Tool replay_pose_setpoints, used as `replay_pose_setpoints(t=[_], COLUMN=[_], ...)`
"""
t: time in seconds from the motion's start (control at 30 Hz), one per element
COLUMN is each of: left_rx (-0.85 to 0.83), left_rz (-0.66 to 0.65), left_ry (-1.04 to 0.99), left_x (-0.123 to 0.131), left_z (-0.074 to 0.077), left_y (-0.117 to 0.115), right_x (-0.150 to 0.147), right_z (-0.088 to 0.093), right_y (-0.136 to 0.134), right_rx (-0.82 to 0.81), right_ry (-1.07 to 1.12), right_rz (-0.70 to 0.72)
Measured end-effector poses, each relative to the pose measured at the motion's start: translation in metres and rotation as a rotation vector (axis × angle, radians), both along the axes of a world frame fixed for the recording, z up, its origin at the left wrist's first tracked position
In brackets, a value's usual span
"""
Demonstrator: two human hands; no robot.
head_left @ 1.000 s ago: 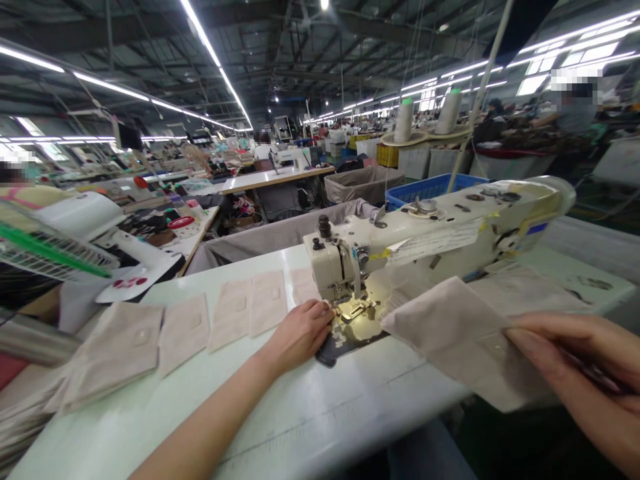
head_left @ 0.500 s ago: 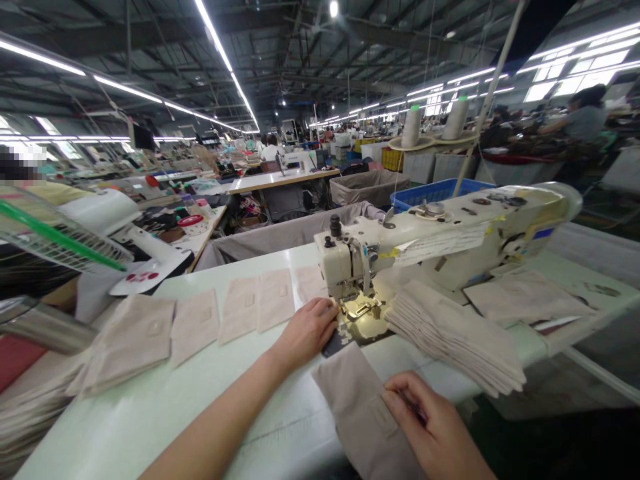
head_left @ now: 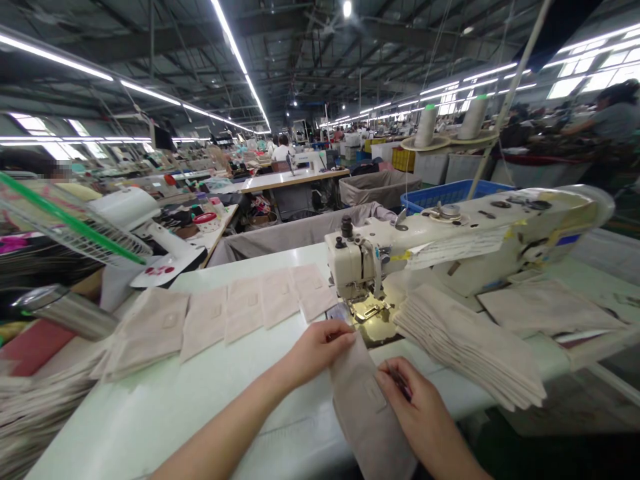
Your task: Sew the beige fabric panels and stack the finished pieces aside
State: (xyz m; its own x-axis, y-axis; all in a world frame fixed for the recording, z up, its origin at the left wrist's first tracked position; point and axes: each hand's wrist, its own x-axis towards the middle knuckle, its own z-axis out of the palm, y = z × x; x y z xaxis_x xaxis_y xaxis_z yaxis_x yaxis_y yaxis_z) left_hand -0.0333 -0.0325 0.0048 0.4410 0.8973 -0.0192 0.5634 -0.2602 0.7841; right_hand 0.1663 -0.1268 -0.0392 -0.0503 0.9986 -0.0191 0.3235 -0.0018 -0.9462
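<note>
A beige fabric piece [head_left: 363,407] with a small stitched rectangular patch hangs over the table's front edge, just before the sewing machine [head_left: 465,233]. My left hand [head_left: 325,347] pinches its top corner between thumb and fingers, close to the lit needle area. Lower down, my right hand [head_left: 417,403] grips the piece's right edge beside the patch. A thin dark object shows among the curled right fingers, too small to name. The presser foot [head_left: 370,308] sits over the brass-coloured plate, with no fabric visible under it.
Several patched beige pieces [head_left: 250,307] lie in an overlapping row on the left of the table. A folded fabric stack [head_left: 470,340] rests right of the needle. A fan [head_left: 125,207] and a steel flask [head_left: 70,310] stand left; a blue basket [head_left: 445,193] is behind.
My left hand has left the spot beside the needle and taken the fabric's top corner. The end of the fabric row, partly hidden before, now shows. The camera view has shifted slightly left.
</note>
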Motion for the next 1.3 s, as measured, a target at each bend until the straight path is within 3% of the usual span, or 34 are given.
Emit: replay_pose_setpoints(t=[0.07,0.17,0.3,0.4,0.6,0.7,1.3], left_rx=[-0.050,0.073,0.165,0.177,0.173,0.183,0.190], left_rz=[0.089,0.230,0.289,0.305,0.299,0.301,0.336], left_ry=[0.003,0.113,0.203,0.257,0.333,0.357,0.401], left_x=[0.010,0.017,0.020,0.023,0.027,0.029,0.033], left_z=[-0.002,-0.005,-0.010,-0.012,-0.010,-0.010,-0.012], left_y=[0.002,0.015,0.029,0.032,0.036,0.037,0.040], right_x=[0.000,-0.001,0.002,0.008,0.029,0.033,0.033], right_z=[-0.003,-0.009,-0.013,-0.014,-0.029,-0.033,-0.031], right_y=[-0.002,-0.013,-0.029,-0.034,-0.034,-0.035,-0.036], right_rx=[-0.019,-0.036,0.057,0.171,0.500,0.516,0.538], right_ry=[0.017,0.010,-0.118,-0.222,-0.433,-0.614,-0.644], right_rz=[-0.009,-0.067,-0.077,-0.001,0.300,0.361,0.324])
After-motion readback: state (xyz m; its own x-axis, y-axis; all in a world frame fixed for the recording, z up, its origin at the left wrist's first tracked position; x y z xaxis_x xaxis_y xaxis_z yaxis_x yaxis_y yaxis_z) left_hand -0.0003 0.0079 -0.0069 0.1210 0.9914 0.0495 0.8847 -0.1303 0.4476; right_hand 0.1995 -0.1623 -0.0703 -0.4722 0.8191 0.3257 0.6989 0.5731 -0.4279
